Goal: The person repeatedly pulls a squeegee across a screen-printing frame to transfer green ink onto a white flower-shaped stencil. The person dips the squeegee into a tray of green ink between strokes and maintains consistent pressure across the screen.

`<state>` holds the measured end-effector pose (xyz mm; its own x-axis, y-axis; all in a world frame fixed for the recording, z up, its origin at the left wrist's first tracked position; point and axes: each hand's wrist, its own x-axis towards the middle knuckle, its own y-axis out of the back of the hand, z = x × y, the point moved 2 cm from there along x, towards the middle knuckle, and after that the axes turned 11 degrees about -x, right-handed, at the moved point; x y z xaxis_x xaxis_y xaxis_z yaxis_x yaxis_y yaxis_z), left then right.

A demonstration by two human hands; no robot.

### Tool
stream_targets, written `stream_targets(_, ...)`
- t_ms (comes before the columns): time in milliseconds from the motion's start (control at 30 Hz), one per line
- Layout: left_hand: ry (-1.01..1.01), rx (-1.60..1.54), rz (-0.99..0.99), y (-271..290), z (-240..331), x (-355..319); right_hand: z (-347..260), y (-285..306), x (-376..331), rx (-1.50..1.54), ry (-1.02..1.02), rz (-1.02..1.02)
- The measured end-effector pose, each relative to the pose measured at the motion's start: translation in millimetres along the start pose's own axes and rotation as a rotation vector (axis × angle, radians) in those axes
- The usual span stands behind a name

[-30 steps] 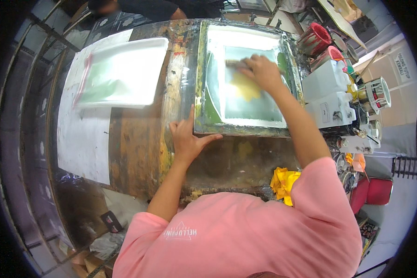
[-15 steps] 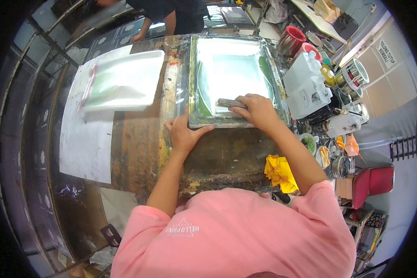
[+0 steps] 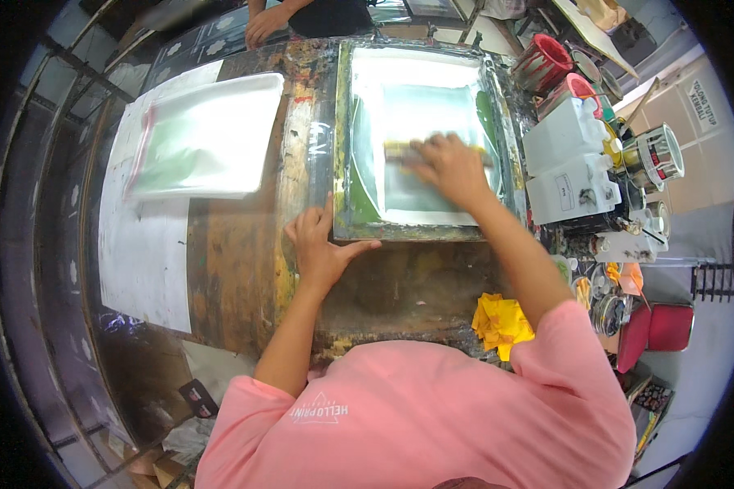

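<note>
A framed printing screen (image 3: 344,147) lies flat on a paint-stained wooden table (image 3: 236,269); its mesh is pale with green ink along the edges. My right hand (image 3: 448,167) is on the mesh, gripping a squeegee (image 3: 400,151) held crosswise over the middle of the screen. My left hand (image 3: 322,248) rests flat with spread fingers on the table, its thumb against the frame's near-left corner. A stack of clear plastic bags (image 3: 204,147) lies left of the frame.
White plastic jugs (image 3: 571,167), red tubs (image 3: 546,61) and paint cans (image 3: 656,155) crowd the right side. A yellow rag (image 3: 501,322) lies at the table's near edge. Another person's hand (image 3: 265,24) rests at the far edge. White paper (image 3: 139,253) covers the left.
My right hand with the squeegee, pulled to the near edge half a second ago, has moved back toward the screen's middle. My left hand stays at the frame corner.
</note>
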<state>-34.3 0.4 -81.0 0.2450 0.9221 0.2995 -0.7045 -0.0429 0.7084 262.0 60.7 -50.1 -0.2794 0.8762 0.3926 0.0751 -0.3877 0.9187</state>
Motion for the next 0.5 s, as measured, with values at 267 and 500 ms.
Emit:
stream_targets(267,-0.098,-0.017,0.113,1.4,1.9,1.0,95.3,-30.1,152.9,0.043,-0.016,-0.27)
stream_targets(500,-0.037,-0.077,0.083,2.4,2.8,-2.9,63.8,-38.2,101.2,-0.055,-0.041,-0.064)
